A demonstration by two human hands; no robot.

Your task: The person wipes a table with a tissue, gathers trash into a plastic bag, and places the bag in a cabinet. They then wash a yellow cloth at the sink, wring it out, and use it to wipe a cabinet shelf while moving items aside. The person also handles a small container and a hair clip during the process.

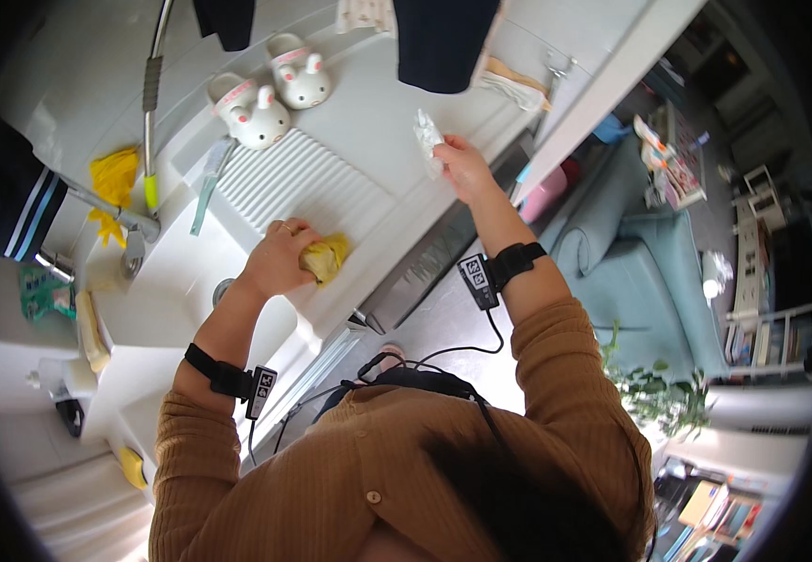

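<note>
My left hand [281, 257] grips a crumpled yellow cloth [325, 258] against the white ledge between the basin and the front edge of the laundry sink [378, 267]. Its fingers curl over the cloth's top, so part of the cloth is hidden. Further right, my right hand [465, 167] pinches a crumpled whitish wrapper or bag [428, 140] over the flat counter; its contents cannot be made out. Between the two hands lies the ribbed washboard [293, 179] of the sink. A scrub brush [213, 184] with a pale green handle rests on the washboard's left side.
White rabbit-faced clogs [258, 116] stand behind the washboard. A faucet [114, 211] reaches over the basin's left, near yellow rubber gloves [112, 184]. Dark clothing [444, 42] hangs above the counter. Cables run from my forearm straps. A teal sofa [648, 274] stands at right.
</note>
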